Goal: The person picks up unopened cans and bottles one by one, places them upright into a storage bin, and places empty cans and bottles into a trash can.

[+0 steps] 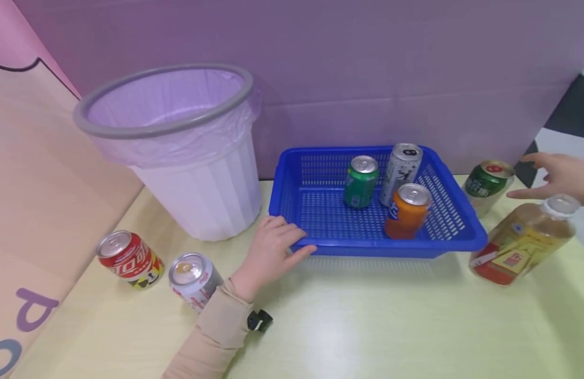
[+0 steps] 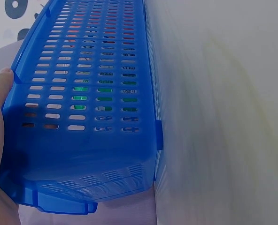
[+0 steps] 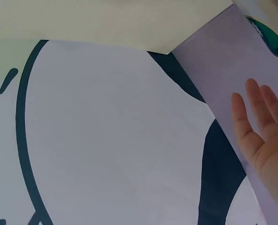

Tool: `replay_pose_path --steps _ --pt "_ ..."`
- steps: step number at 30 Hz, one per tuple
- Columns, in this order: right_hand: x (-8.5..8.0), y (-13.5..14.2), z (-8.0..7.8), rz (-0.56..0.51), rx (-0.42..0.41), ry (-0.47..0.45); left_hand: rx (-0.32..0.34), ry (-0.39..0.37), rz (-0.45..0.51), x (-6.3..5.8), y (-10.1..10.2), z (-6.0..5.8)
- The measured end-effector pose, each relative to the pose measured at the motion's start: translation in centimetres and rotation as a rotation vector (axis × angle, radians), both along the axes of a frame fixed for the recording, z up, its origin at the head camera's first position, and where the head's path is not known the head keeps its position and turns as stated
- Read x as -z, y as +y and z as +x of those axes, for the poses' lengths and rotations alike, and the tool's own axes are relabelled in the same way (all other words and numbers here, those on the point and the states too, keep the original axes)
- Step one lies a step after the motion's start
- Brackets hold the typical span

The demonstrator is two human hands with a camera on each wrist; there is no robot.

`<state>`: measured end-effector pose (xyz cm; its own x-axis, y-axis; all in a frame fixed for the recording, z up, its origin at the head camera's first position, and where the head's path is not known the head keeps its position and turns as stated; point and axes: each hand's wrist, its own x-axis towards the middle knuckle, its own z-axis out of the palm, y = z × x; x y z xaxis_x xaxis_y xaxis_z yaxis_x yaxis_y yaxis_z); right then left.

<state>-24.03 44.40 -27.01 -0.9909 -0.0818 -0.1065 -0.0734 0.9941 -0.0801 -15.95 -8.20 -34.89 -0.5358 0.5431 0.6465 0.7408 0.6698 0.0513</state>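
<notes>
My left hand (image 1: 270, 250) grips the front left corner of the blue plastic basket (image 1: 367, 248), its fingers over the rim. Inside the basket stand a green can (image 1: 361, 183), a white can with dark print (image 1: 399, 172) and an orange can (image 1: 407, 213). The left wrist view shows the basket's slotted side (image 2: 82, 145) close up, part of that hand at the left edge. Off to the right, my right hand (image 1: 564, 176) is held with fingers spread and holds nothing, near a green drink can (image 1: 490, 184) and behind a bottle of amber drink (image 1: 519, 245).
A white bin (image 1: 211, 195) with a grey rim and a plastic liner stands left of the basket. In front of it are a red can (image 1: 132, 260) and a silver-white can (image 1: 194, 281), the latter beside the left wrist. A purple panel (image 1: 367, 68) rises behind the table.
</notes>
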Motion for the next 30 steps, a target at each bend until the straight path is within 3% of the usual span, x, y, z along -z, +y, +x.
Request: replay_pose_path --steps 5,10,18,30 --pt "0.7 -0.5 -0.7 -0.047 -0.075 0.025 -0.002 -0.011 0.002 -0.1 0.1 0.1" --pt "1.5 -1.5 -1.0 -0.163 -0.123 0.039 0.0 -0.002 0.001 0.0 0.0 0.1" --pt "1.2 -2.5 -1.1 -0.238 -0.104 -0.039 0.013 0.01 0.013 0.0 -0.1 0.1" --pt "0.9 -3.4 -1.7 -0.118 -0.21 -0.016 0.009 0.004 0.004 0.0 -0.1 0.0"
